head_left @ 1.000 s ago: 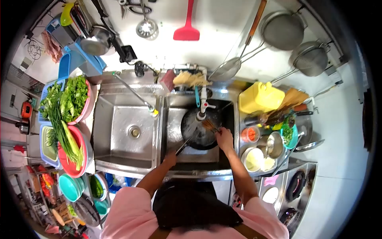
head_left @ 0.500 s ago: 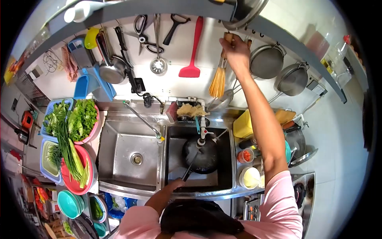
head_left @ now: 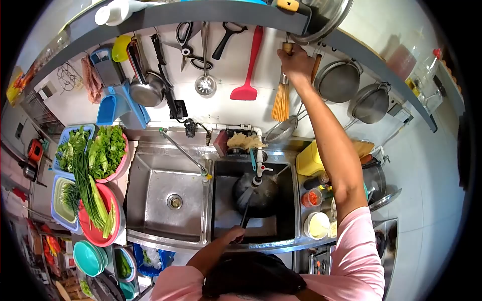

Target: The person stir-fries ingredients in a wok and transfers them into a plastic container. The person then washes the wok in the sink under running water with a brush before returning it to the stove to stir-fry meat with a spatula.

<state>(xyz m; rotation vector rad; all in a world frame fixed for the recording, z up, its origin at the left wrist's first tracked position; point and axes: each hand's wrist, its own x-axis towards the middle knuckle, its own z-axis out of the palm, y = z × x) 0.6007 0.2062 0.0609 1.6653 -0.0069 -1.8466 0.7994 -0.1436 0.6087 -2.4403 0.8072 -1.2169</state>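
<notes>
My left hand (head_left: pixel 235 235) is closed on the handle of a black wok (head_left: pixel 256 198), which rests tilted in the right sink basin (head_left: pixel 288 228). Water runs from the white tap (head_left: pixel 258 173) into the wok. My right hand (head_left: pixel 297 62) is raised to the wall and its fingers are round the top of a bamboo brush (head_left: pixel 281 103). The brush hangs bristles down, its top end close to a hook below the shelf. Right beside the brush are a red spatula (head_left: pixel 246 85) and a round strainer (head_left: pixel 337 82).
A grey shelf (head_left: pixel 221 11) crosses above the hanging tools. Left of the empty-looking basin (head_left: pixel 170 175) stand baskets of greens (head_left: pixel 108 150) and a red bowl (head_left: pixel 95 233). A yellow jug (head_left: pixel 309 159), a tub of red pieces (head_left: pixel 312 197) and a white tub (head_left: pixel 317 226) stand right.
My right hand has gone from the wok up to the wall with the brush, which now hangs straighter. My left hand stays on the wok handle and has shifted slightly right.
</notes>
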